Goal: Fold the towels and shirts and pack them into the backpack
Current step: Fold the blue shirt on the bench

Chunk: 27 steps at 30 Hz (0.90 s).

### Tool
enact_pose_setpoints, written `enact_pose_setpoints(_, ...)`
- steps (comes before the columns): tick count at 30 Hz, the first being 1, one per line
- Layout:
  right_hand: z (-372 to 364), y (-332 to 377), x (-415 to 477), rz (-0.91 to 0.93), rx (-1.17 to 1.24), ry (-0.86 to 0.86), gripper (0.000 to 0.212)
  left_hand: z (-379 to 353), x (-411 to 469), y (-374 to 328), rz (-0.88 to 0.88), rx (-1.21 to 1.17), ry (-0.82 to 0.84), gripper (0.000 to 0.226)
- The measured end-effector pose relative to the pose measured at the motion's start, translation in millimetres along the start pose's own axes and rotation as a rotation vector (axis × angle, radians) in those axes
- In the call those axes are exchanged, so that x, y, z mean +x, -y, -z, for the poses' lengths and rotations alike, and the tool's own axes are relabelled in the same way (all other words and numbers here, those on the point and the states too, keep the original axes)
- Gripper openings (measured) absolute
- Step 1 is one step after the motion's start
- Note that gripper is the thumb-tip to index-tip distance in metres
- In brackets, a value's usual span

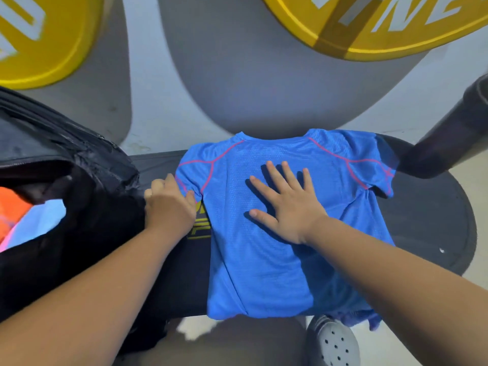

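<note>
A blue shirt (258, 260) with pink seams lies spread flat, back up, on a black padded bench (433, 220). My right hand (285, 204) presses flat on the shirt's middle, fingers spread and straight. My left hand (169, 204) grips the edge of the shirt's left sleeve, fingers curled under the fabric. A black backpack (87, 180) stands open at the left, touching my left hand. Orange and light blue cloth (23, 217) shows inside it.
Two yellow weight plates (39, 40) (369, 27) with white lettering lie on the grey and white floor beyond the bench. A black padded bar (454, 133) angles in at the right. A grey perforated shoe (335, 342) shows below the bench's front edge.
</note>
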State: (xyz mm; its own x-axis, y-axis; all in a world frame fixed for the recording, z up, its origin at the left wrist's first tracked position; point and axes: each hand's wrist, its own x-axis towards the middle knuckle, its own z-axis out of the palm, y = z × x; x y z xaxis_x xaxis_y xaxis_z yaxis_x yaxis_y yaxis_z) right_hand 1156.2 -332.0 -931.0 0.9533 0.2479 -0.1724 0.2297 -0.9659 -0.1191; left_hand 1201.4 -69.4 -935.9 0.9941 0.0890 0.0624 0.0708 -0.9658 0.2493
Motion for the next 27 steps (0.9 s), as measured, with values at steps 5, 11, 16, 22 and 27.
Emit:
enact_pose_setpoints(5,-13,13,0,0.076,-0.080,0.027,0.082,4,18,-10,0.166,-0.081,0.023,0.035)
enact_pose_setpoints(11,-12,14,0,0.073,-0.059,0.025,0.081,8,24,-9,0.222,-0.436,-0.055,0.017)
enact_pose_setpoints(16,-11,13,0,0.070,-0.055,0.028,0.080,29,28,-26,0.426,-0.920,-0.038,0.007)
enact_pose_setpoints(22,-10,14,0,0.070,-0.055,0.029,0.079,32,34,-22,0.632,-0.974,0.052,0.012)
enact_pose_setpoints(27,-10,13,0,0.068,-0.051,0.031,0.079,26,21,-8,0.134,-0.180,0.141,0.021)
